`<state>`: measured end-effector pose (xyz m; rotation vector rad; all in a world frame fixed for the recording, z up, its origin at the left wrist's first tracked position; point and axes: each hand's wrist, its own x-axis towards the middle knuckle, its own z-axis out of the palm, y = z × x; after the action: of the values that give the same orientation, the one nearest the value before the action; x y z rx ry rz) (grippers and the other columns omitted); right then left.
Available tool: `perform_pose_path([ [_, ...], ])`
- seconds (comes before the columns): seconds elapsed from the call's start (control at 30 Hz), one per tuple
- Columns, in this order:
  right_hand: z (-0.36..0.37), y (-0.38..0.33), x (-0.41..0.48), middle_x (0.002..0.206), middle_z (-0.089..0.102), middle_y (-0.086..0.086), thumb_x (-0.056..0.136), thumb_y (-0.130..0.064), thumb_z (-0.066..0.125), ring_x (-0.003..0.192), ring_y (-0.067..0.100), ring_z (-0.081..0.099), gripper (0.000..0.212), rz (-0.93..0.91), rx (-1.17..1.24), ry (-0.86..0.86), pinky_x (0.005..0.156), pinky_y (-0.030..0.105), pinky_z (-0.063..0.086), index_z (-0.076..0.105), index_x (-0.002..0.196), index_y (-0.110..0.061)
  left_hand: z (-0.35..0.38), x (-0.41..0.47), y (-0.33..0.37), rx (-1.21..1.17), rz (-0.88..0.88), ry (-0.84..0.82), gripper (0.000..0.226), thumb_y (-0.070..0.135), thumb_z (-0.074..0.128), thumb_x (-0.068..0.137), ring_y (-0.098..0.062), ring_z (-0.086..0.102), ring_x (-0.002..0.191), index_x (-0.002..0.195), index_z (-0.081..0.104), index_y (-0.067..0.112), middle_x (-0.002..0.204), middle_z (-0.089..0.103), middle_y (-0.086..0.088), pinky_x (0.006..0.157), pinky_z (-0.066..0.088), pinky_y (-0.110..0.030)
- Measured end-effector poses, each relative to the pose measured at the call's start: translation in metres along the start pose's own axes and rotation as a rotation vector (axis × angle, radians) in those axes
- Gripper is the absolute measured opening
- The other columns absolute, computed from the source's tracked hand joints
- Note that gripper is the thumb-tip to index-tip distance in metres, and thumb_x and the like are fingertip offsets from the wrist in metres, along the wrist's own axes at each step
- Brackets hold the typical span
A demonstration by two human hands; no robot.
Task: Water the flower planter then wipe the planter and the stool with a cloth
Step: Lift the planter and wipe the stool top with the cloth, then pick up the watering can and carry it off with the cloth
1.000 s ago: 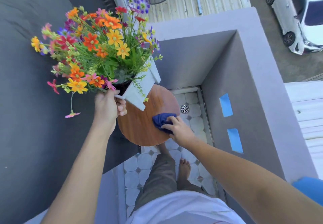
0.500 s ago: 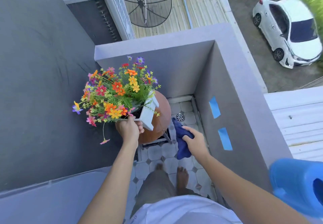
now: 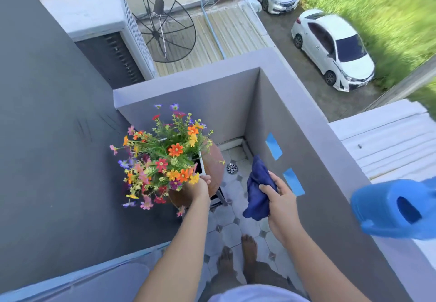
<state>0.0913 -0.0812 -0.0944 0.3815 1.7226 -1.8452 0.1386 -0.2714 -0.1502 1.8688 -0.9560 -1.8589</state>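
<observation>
Left hand (image 3: 199, 187), centre of frame, closed on the near rim of the white planter (image 3: 202, 165); fingers curled over the edge. Planter mostly hidden under its flowers (image 3: 162, 158) — orange, red, pink, yellow, purple on green stems — spreading toward the left of the frame. Sits over the round brown wooden stool (image 3: 213, 167), seat showing to the right of the blooms and below the hand; whether planter bottom touches the seat, cannot tell. Dark metal stool frame just visible under the seat's lower right.

Right hand (image 3: 279, 199), right of centre, gripping a bunched dark blue cloth (image 3: 257, 192), held in the air, apart from stool and planter, cloth hanging down and to the left of the fingers.

Blue watering can (image 3: 396, 209) at the right edge of the frame, resting on top of the grey parapet wall (image 3: 313, 122), blurred. Two blue tape strips (image 3: 273, 146) on the wall's inner face, upper right of the cloth. Floor drain (image 3: 231, 168) in the tiled floor between stool and wall. Bare feet (image 3: 249, 250) on the tiles at lower centre.

Beyond the wall, upper part of frame: satellite dish (image 3: 160, 25), two white cars (image 3: 332, 47), grass at upper right.
</observation>
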Motion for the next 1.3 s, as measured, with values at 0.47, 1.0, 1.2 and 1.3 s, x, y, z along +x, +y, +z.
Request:
perform_pose_path([
  [0.47, -0.068, -0.080, -0.061, 0.110, 0.078, -0.004, 0.090, 0.001, 0.062, 0.106, 0.024, 0.072, 0.043, -0.228, 0.133, 0.089, 0.086, 0.041, 0.060, 0.077, 0.104, -0.036, 0.037, -0.070, -0.024, -0.076, -0.244, -0.395, 0.034, 0.045, 0.054, 0.096, -0.007, 0.061, 0.041, 0.106, 0.051, 0.012, 0.074, 0.067, -0.001, 0.041, 0.044, -0.022],
  [1.0, -0.314, -0.211, -0.111, 0.118, 0.075, 0.007, 0.092, 0.005, 0.058, 0.116, 0.035, 0.067, 0.039, -0.580, 0.245, 0.314, 0.097, 0.049, 0.054, 0.073, 0.115, -0.022, 0.192, -0.377, -0.092, 0.329, -0.250, -1.119, 0.030, 0.033, 0.061, 0.091, -0.011, 0.041, 0.044, 0.108, 0.065, 0.008, 0.067, 0.064, -0.001, 0.038, 0.032, -0.022],
  [1.2, -0.366, -0.213, -0.101, 0.110, 0.077, 0.005, 0.094, 0.006, 0.055, 0.090, 0.020, 0.074, 0.036, -0.518, 0.298, 0.281, 0.065, 0.033, 0.058, 0.070, 0.117, -0.016, 0.219, -0.408, -0.165, 0.237, -0.289, -0.797, 0.026, 0.034, 0.056, 0.095, -0.011, 0.034, 0.038, 0.098, 0.061, 0.009, 0.077, 0.064, -0.002, 0.038, 0.029, -0.021],
  [1.3, -0.381, -0.213, -0.095, 0.113, 0.076, 0.006, 0.093, 0.006, 0.056, 0.098, 0.025, 0.074, 0.036, -0.502, 0.270, 0.259, 0.072, 0.037, 0.059, 0.070, 0.118, -0.016, 0.234, -0.415, -0.184, 0.130, -0.277, -0.704, 0.028, 0.038, 0.055, 0.096, -0.011, 0.030, 0.039, 0.095, 0.058, 0.011, 0.079, 0.062, -0.001, 0.038, 0.029, -0.020],
])
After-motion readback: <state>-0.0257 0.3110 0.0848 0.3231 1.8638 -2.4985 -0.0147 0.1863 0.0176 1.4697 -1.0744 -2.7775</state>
